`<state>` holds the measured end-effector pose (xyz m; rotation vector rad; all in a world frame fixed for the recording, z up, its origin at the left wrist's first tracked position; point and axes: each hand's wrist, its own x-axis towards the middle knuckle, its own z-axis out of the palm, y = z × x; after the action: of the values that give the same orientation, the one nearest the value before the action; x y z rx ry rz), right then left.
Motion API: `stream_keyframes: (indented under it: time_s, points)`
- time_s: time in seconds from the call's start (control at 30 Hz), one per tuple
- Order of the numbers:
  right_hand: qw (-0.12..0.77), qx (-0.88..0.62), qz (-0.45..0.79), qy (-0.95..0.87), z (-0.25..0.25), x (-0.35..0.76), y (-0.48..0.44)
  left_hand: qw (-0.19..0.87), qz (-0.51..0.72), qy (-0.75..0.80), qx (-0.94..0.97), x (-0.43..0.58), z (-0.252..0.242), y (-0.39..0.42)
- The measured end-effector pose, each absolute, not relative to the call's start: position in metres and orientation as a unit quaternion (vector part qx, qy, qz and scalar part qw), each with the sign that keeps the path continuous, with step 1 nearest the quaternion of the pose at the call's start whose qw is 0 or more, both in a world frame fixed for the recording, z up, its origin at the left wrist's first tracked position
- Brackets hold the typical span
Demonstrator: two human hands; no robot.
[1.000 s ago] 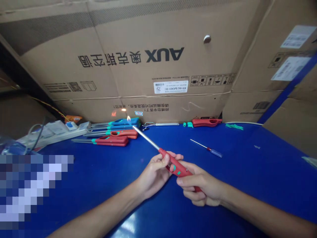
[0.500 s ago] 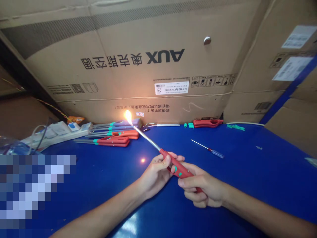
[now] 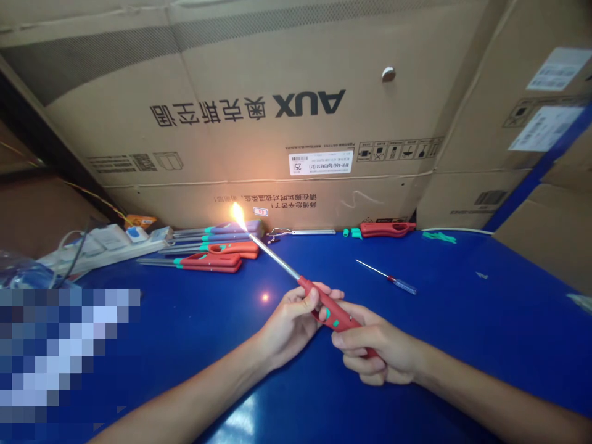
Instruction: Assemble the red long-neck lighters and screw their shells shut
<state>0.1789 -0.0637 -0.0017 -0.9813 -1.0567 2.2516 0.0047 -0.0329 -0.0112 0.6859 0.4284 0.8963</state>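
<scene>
A red and teal long-nosed utility lighter (image 3: 330,311) is held across my body, its steel nozzle pointing up and left. A lit flame (image 3: 238,216) stands at the nozzle tip. My left hand (image 3: 291,327) grips the front of the red handle. My right hand (image 3: 379,348) wraps the rear of the handle, its fingers curled underneath. Beyond the flame lie several similar lighters in red (image 3: 210,262), orange (image 3: 234,248) and blue-purple (image 3: 235,229), with the flame just above the blue-purple one.
A blue table (image 3: 416,333) runs under everything, backed by large AUX cardboard boxes (image 3: 250,142). On it lie a small screwdriver (image 3: 386,276), a red lighter handle (image 3: 387,229), a metal tube (image 3: 313,232) and a power strip (image 3: 104,246). A pixelated patch covers the lower left.
The flame has grown from a small tip to a tall, bright one, and now holds that size. My hands and the lighter have barely moved.
</scene>
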Motion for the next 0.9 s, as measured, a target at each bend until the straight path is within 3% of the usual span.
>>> stream_keyframes:
  time_s: [0.9]
  points:
    - [0.213,-0.328,0.841,-0.374,-0.0008,0.1835,-0.0610,0.799,0.423,0.224,0.364,0.0034,-0.0140,-0.0315]
